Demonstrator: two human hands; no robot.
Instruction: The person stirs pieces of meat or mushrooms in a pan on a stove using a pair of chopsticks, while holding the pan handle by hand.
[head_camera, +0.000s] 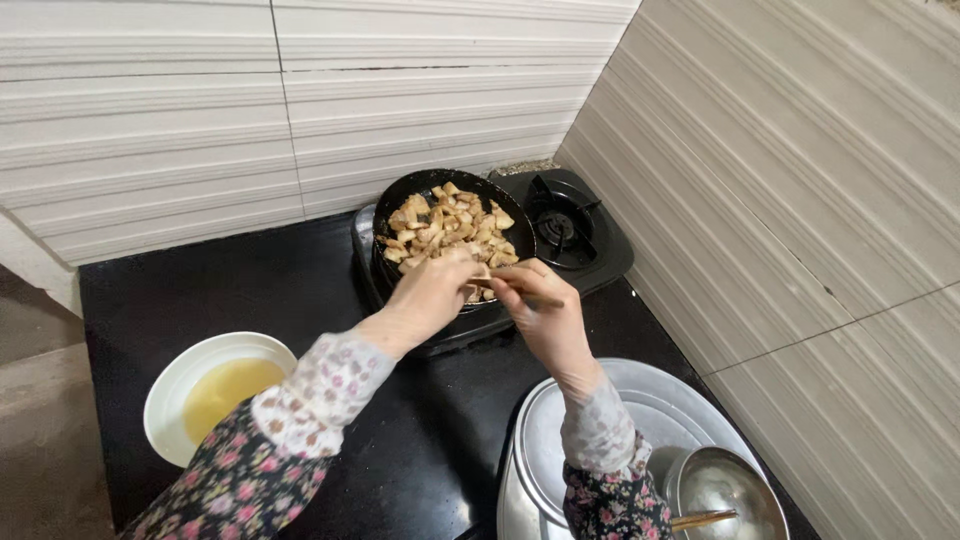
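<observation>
Head view, looking down: a black frying pan (455, 232) full of pale browned food chunks (450, 228) sits on the left burner of a two-burner black gas stove (600, 262), which stands at the back of a dark worktop (250, 290) in a corner of ribbed, light-coloured wall tiles (790, 180). The right burner (560, 222) is bare.

Both of the person's hands meet at the near rim of the pan. The left hand (432, 290) is curled, fingers bent inward over the pan's edge; whether it grips the rim or a piece of food cannot be told, since the fingertips are hidden. The right hand (545, 315) is closed around a thin wooden-coloured stick or utensil handle (520, 293), pinched between thumb and fingers, its tip pointing toward the left hand and the food at the pan's edge. Both arms wear floral sleeves with pale patterned cuffs.

On the worktop, well to the left of the stove and near the left forearm, a white bowl (170, 390) holds yellowish liquid. At lower right, beneath the right forearm, lies a large round metal tray (690, 400); on it rests a steel ladle-like bowl (730, 490) with a wooden handle.
</observation>
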